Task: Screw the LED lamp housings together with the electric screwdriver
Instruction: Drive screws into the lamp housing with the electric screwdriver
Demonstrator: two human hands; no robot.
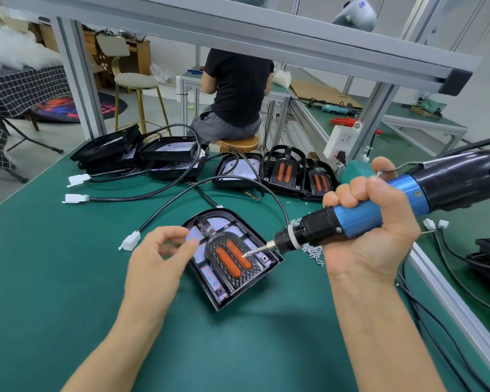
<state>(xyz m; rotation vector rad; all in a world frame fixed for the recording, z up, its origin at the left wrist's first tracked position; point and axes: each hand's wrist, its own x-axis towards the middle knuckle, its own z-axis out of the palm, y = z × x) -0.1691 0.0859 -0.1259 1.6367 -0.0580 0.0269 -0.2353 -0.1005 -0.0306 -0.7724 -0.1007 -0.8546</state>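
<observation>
Driver bit over the lamp housing on the green surface (54, 250)

Left hand (156, 256) hovers at the housing's 9 o'clock, fingers loosely curled, thumb and forefinger near each other, its grip on nothing; whether it touches the housing I cannot tell; the housing (232, 258) lies flat at centre, orange strips up; the bit carries a screw (245, 254) over the strips; at 3 o'clock loose screws (313, 250) lie heaped; the right hand (371, 227) has its grip wrapped round the screwdriver (379, 205); more housings (283, 171) lie at 12 o'clock.
</observation>
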